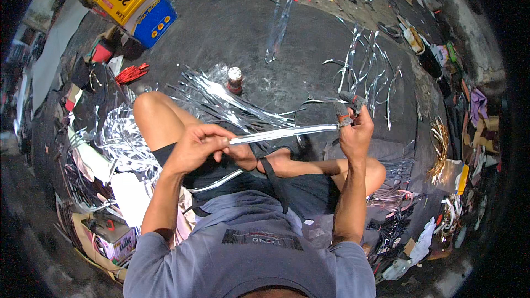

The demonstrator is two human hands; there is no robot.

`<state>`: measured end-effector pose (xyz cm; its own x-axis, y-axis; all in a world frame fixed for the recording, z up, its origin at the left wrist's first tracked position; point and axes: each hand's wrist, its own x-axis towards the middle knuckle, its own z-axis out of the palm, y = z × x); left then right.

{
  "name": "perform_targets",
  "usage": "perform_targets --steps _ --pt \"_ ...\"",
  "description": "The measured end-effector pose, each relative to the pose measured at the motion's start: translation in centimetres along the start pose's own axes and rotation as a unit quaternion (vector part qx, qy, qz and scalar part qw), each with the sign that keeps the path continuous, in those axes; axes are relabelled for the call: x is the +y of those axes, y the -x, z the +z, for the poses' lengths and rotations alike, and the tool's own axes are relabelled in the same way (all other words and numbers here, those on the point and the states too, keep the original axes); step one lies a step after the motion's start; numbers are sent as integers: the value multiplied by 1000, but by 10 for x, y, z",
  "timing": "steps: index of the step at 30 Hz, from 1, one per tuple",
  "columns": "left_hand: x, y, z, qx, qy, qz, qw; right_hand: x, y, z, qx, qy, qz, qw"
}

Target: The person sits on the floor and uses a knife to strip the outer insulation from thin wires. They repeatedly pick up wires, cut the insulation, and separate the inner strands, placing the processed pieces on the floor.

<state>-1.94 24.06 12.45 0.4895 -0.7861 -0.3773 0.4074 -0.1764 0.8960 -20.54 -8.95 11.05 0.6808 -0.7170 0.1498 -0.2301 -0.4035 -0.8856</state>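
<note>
A shiny silver strip (pixel 287 133) is stretched almost level above my crossed legs. My left hand (pixel 200 148) pinches its left end between thumb and fingers. At the other end my right hand (pixel 355 128) is closed on the strip, with grey wrapping on its thumb and a finger. Another pale strip (pixel 218 181) lies across my dark shorts. Just past my feet, a loose bundle of silver strips (pixel 221 102) rests on the dark mat (pixel 221 27). A small dark container with a white top (pixel 235 80) stands at that bundle's far side.
More silver strips (pixel 361 63) spread out at the far right. A crumpled silver heap (pixel 124 138) lies beside my left knee, with red strips (pixel 132 73) beyond it. A yellow and blue can (pixel 132 5) stands far left. Gold strips (pixel 440 152) and scraps line the right side.
</note>
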Motion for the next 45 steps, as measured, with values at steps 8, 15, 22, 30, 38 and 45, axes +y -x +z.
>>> perform_targets --steps 8,15,22,30,38,45 --pt "31 -22 20 194 -60 225 953 -36 10 60 -183 -89 -90 975" --pt "32 -60 67 189 16 234 954 -92 20 101 -88 -91 -167 978" --pt "27 -59 58 168 44 216 961 -101 24 103 -55 -27 -237 970" --pt "11 -49 54 106 267 124 950 -106 26 115 -19 -40 -259 965" --pt "25 -50 21 180 230 218 931 -108 32 115 -93 -31 -313 945" --pt "72 -88 -113 294 185 216 912 -81 70 96 -113 -4 -234 966"
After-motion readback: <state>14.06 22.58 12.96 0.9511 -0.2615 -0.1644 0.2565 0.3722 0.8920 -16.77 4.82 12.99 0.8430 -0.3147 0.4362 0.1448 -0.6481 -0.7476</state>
